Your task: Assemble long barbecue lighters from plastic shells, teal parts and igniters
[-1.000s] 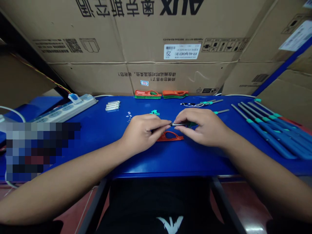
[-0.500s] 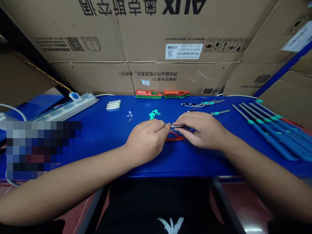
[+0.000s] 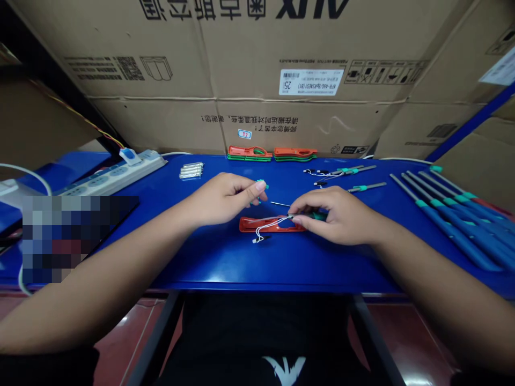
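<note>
My left hand (image 3: pixel 229 199) is closed at the fingertips over the small teal plastic pieces (image 3: pixel 262 183), pinching one that is mostly hidden. My right hand (image 3: pixel 336 215) pinches white wires (image 3: pixel 273 222) between thumb and forefinger; a small black-and-white connector (image 3: pixel 258 240) dangles at their loose end. A thin metal rod (image 3: pixel 280 203) juts left from the same fingers, and something dark green (image 3: pixel 321 216) shows in the palm. Beneath the wires lies an orange plastic shell half (image 3: pixel 246 224), hollow side up, its right end behind my right hand.
Stacked orange and green shells (image 3: pixel 249 152) stand against the cardboard box (image 3: pixel 161 118). Silver cylinders (image 3: pixel 191 170) lie back left, near a power strip (image 3: pixel 108 174). Metal tubes with teal collars (image 3: pixel 367 187) and wired parts (image 3: pixel 322 172) lie back right; several blue-handled lighters (image 3: pixel 454 225) are farther right.
My left hand has left the right hand's fingertips and moved left and back to the teal pieces. The orange shell and hanging white wires now show. The view has shifted slightly.
</note>
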### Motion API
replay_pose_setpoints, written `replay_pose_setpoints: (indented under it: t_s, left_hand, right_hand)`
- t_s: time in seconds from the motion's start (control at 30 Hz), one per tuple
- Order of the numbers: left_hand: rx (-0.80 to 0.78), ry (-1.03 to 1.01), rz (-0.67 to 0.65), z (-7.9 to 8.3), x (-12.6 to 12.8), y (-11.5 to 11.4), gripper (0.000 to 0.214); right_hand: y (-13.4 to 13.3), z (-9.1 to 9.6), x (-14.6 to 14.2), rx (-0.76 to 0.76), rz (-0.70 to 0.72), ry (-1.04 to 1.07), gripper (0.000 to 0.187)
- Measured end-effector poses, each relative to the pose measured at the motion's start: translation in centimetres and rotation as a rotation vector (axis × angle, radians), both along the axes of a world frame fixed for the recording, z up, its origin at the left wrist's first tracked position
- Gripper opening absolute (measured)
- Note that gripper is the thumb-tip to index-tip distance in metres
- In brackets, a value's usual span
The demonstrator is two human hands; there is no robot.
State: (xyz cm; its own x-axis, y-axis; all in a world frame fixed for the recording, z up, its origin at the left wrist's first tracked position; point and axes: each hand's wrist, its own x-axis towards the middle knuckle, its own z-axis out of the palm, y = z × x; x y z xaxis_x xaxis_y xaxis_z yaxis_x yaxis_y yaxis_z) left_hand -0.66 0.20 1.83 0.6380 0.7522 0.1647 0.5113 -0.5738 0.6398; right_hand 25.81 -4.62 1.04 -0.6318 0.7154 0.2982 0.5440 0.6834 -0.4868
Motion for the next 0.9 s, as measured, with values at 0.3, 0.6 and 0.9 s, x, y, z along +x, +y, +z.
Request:
replay_pose_setpoints:
  t_s: [0.3, 0.6, 0.9]
  left_hand:
    - [-0.131, 0.127, -0.27, -0.6, -0.9, 1.0, 0.029]
    - [-0.894, -0.117, -0.124, -1.5, 0.1, 0.1, 0.053]
    - [-0.804, -0.05, -0.187, -2.2, -0.1, 0.4, 0.024]
  right_hand:
    - [0.7, 0.0, 0.7, 0.049, -0.063, 0.1, 0.011]
    - [0.6, 0.3, 1.3, 0.099, 0.004, 0.109, 0.007]
    - [0.0, -0.2, 1.1, -0.097, 0.265, -0.174, 0.009]
